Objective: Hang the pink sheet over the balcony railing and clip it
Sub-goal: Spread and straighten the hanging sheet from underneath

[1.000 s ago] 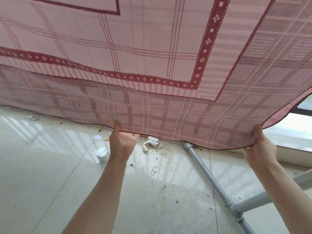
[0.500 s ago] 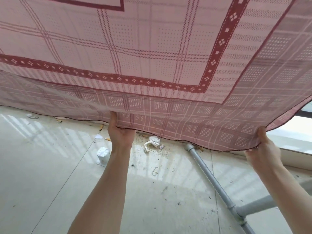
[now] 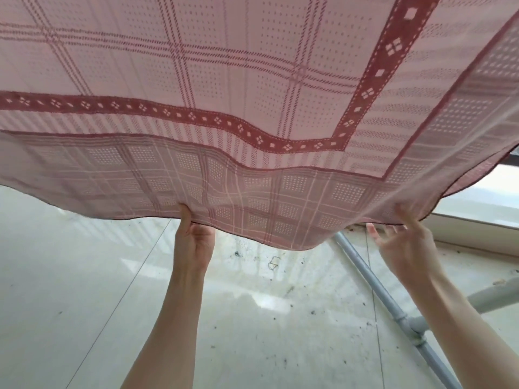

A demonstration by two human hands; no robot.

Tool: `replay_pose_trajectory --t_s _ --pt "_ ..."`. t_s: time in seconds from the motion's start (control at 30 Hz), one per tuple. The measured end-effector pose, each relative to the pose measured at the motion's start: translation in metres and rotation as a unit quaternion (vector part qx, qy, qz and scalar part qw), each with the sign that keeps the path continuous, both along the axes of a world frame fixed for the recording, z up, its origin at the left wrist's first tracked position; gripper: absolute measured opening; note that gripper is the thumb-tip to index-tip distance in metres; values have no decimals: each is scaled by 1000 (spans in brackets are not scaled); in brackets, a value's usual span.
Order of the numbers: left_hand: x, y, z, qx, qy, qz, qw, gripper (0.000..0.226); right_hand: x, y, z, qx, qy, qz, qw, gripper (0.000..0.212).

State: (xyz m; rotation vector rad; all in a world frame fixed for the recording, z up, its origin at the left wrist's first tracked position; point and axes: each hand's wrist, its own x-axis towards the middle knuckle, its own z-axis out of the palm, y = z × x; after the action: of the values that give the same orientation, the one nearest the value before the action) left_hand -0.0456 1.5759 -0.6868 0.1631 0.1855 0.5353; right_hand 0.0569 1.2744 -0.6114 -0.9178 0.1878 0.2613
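a pink sheet (image 3: 224, 80) is spread wide and held up in the air, filling the upper half of the view and hanging above a pale tiled floor (image 3: 70, 290). the cloth is light pink with fine dotted checks, a dark red band of small white diamonds running across it and turning a corner toward the upper right, and a darker checked border along its near hem. the hem sags in a wavy line between the two hands. the left hand (image 3: 195, 242) reaches up from below and grips the near hem, thumb on the upper face of the cloth and fingers curled under it. the right hand (image 3: 404, 242) is raised near the sheet's near right corner; its thumb touches the hem, while its fingers (image 3: 375, 233) are spread loosely below the cloth, so it holds the edge only lightly, if at all. the floor below is glossy and scattered with dark specks and bits of debris. a grey pipe (image 3: 373, 284) runs along the floor on the right, meeting a joint near the lower right. a low pale ledge (image 3: 477, 228) lies beyond the right hand.
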Motion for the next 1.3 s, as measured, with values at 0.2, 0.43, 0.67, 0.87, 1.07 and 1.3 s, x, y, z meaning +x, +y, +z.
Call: replay_pose_trajectory --t_s 0.2,0.43,0.67,0.87,1.07,1.3 --pt "-9 14 1 -1 14 35 999 35 6 -16 -7 60 17 -47 997 39" --pt "-23 -7 10 -18 46 25 998 30 2 -40 -19 75 33 -89 993 80" --pt "-25 -17 14 -7 105 5 994 35 -5 -51 -27 93 44 -124 987 108" --pt "-32 -33 23 76 79 3 994 39 -30 -50 -18 114 43 -110 986 80" --pt "-33 -76 30 120 32 -27 992 36 -52 -32 -15 123 96 -24 987 57" --pt "-32 -119 29 91 -3 -89 992 41 -68 -23 -25 105 61 59 991 63"
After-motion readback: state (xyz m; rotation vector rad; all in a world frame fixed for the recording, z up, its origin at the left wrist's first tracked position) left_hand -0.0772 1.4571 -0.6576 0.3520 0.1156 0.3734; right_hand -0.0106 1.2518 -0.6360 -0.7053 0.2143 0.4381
